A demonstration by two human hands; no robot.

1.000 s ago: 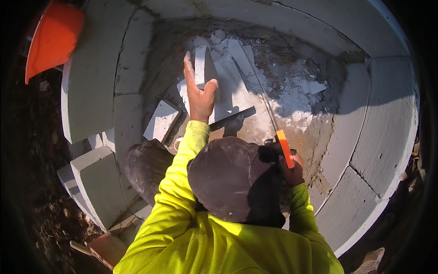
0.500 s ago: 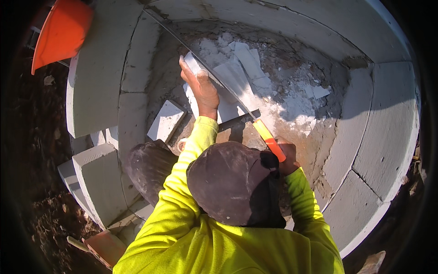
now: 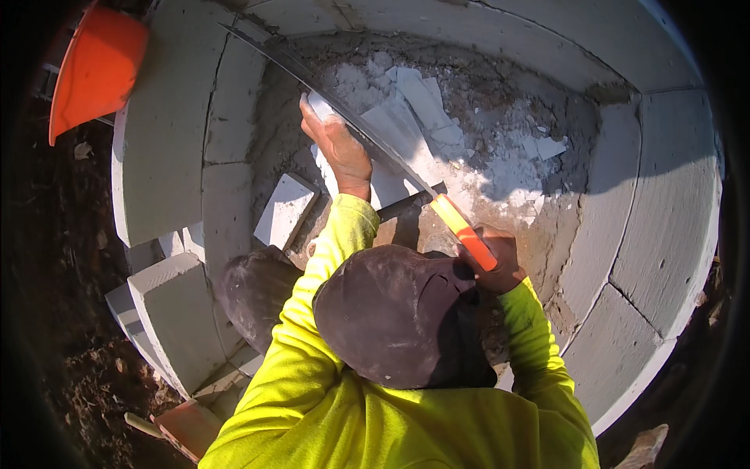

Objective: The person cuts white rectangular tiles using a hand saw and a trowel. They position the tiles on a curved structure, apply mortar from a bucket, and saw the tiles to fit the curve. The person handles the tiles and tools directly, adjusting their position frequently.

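Observation:
My right hand (image 3: 500,254) is wrapped round the orange and yellow handle of a hand saw (image 3: 462,228). Its long thin blade runs up and left past the white block (image 3: 322,109), along the block's right side. On that block rests my left hand (image 3: 342,152), gripping it with thumb and fingers just left of the blade. Part of the block is hidden under my palm and behind the blade, so the depth of any cut cannot be seen. My knees, in dark trousers, are below the block.
Grey block walls (image 3: 652,195) curve around me. White offcuts (image 3: 422,102) and powder lie beyond the saw. A small block (image 3: 285,209) lies left of my forearm. An orange bucket (image 3: 98,70) stands outside the wall, loose blocks (image 3: 176,313) lower left.
The saw's handle has shifted slightly right and its blade has tilted, showing more of its flat side. My left hand keeps its hold on the block.

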